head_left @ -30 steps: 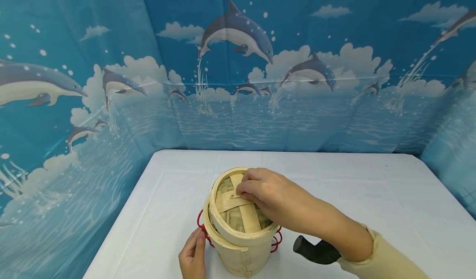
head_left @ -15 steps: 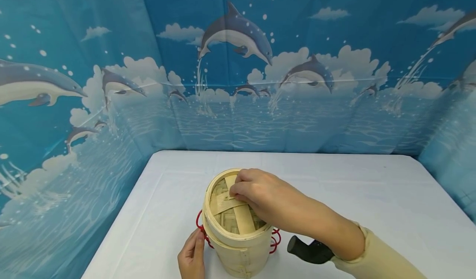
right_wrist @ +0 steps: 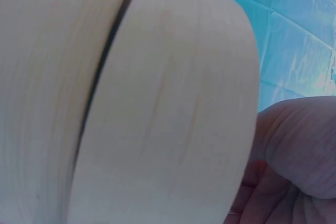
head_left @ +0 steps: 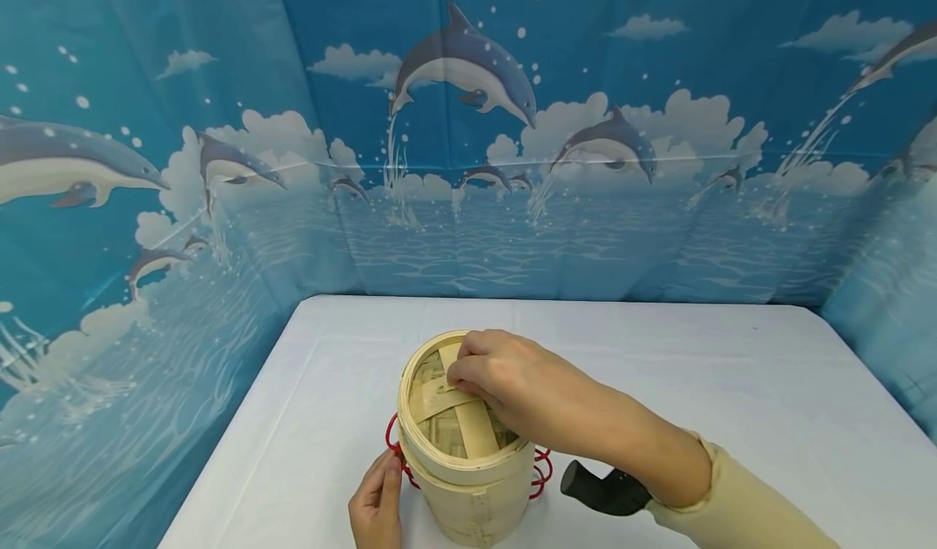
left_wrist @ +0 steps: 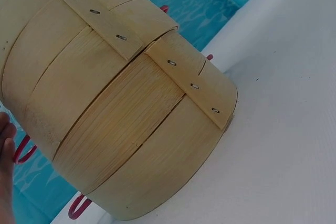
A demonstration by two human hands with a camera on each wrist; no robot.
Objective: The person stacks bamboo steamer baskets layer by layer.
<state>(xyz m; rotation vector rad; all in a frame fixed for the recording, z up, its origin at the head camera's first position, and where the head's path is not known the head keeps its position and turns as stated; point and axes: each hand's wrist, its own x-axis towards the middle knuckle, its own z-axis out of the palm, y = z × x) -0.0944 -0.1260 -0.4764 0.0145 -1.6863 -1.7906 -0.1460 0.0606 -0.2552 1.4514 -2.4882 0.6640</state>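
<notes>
A stack of pale bamboo steamer baskets (head_left: pixel 481 504) stands upright near the front of the white table, with red cord loops (head_left: pixel 542 476) on its sides. On top sits the round woven lid (head_left: pixel 474 431), its rim lined up with the basket below. My right hand (head_left: pixel 505 378) grips the crossed strap at the lid's centre from above, hiding part of the weave. At the stack's left side my left hand (head_left: pixel 376 502) pinches a red cord loop (head_left: pixel 394 435) between thumb and fingers. In the left wrist view, the stapled bamboo walls (left_wrist: pixel 131 124) fill the middle.
A white cloth covers the table (head_left: pixel 659 370). Blue curtains (head_left: pixel 454 232) printed with dolphins hang behind and beside it. Below my right forearm is a curved black piece (head_left: pixel 603 488), beside the sleeve (head_left: pixel 739 500).
My right hand has moved the lid slightly left and down, from overhanging and tilted to seated on the top basket. My left hand has stayed at the loop.
</notes>
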